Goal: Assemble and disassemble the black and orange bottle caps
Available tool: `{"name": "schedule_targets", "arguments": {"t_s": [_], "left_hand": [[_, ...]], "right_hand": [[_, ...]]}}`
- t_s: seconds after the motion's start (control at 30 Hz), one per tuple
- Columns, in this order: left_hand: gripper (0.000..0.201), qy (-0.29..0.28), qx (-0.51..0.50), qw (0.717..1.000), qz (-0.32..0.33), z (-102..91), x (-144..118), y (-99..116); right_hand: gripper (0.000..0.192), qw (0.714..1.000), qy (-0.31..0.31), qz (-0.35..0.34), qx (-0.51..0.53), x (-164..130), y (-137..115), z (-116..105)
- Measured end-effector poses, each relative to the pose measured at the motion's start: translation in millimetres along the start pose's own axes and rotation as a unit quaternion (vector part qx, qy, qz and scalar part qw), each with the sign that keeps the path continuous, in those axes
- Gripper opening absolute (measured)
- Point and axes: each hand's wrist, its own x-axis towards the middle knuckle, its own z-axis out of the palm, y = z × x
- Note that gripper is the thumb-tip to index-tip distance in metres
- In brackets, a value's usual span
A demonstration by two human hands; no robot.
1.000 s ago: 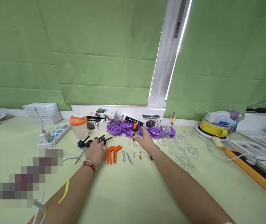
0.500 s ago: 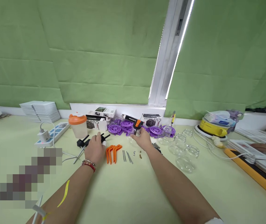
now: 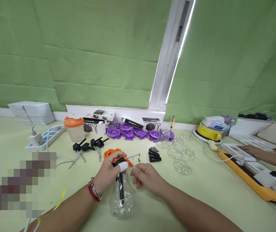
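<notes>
The pale green table (image 3: 201,193) carries all parts. Green blinds (image 3: 92,64) cover the window at 12 o'clock. A clear plastic bottle (image 3: 123,199) stands upright near the table's front edge, at 6 o'clock in the view, with a black tube inside it. The left hand (image 3: 109,174) has its grip clamped on the bottle's neck, thumb over the orange trigger head (image 3: 121,160). The right hand (image 3: 145,176) sits at 3 o'clock of the bottle neck, fingers pinched together just beside the trigger head; whether they hold a small part cannot be told. Purple wheels (image 3: 128,132) lie at 12 o'clock near the wall. Clear cups (image 3: 181,151) lie at 2 o'clock. Black pump stems (image 3: 89,146) lie at 10 o'clock. Black clips (image 3: 154,154) lie at 1 o'clock.
</notes>
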Motion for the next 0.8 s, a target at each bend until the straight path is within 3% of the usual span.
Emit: {"name": "schedule_targets", "arguments": {"t_s": [0.1, 0.2, 0.33, 0.5, 0.67, 0.8], "left_hand": [[0.026, -0.019, -0.071, 0.995, -0.067, -1.9, 6.7, -6.6], [0.021, -0.048, -0.099, 0.986, -0.127, 1.7, 9.6, -11.9], [0.019, -0.065, -0.102, 0.980, -0.161, 5.6, 8.5, -14.0], [0.020, -0.076, -0.123, 0.977, -0.156, 0.0, 10.0, -15.6], [0.019, -0.096, -0.151, 0.970, -0.166, -2.0, 12.2, -18.2], [0.016, -0.095, -0.153, 0.966, -0.187, -2.6, 14.5, -22.6]], "right_hand": [[0.055, 0.978, 0.090, 0.102, 0.155, 9.4, 18.1, -14.6], [0.045, 0.961, 0.143, 0.107, 0.211, 18.2, 27.8, -20.5], [0.039, 0.957, 0.153, 0.126, 0.211, 24.8, 29.9, -22.6], [0.042, 0.960, 0.116, 0.173, 0.188, 27.2, 31.2, -28.1], [0.036, 0.966, 0.110, 0.130, 0.197, 28.8, 38.8, -29.2], [0.012, 0.971, 0.112, 0.063, 0.202, 30.2, 43.0, -30.2]]}}
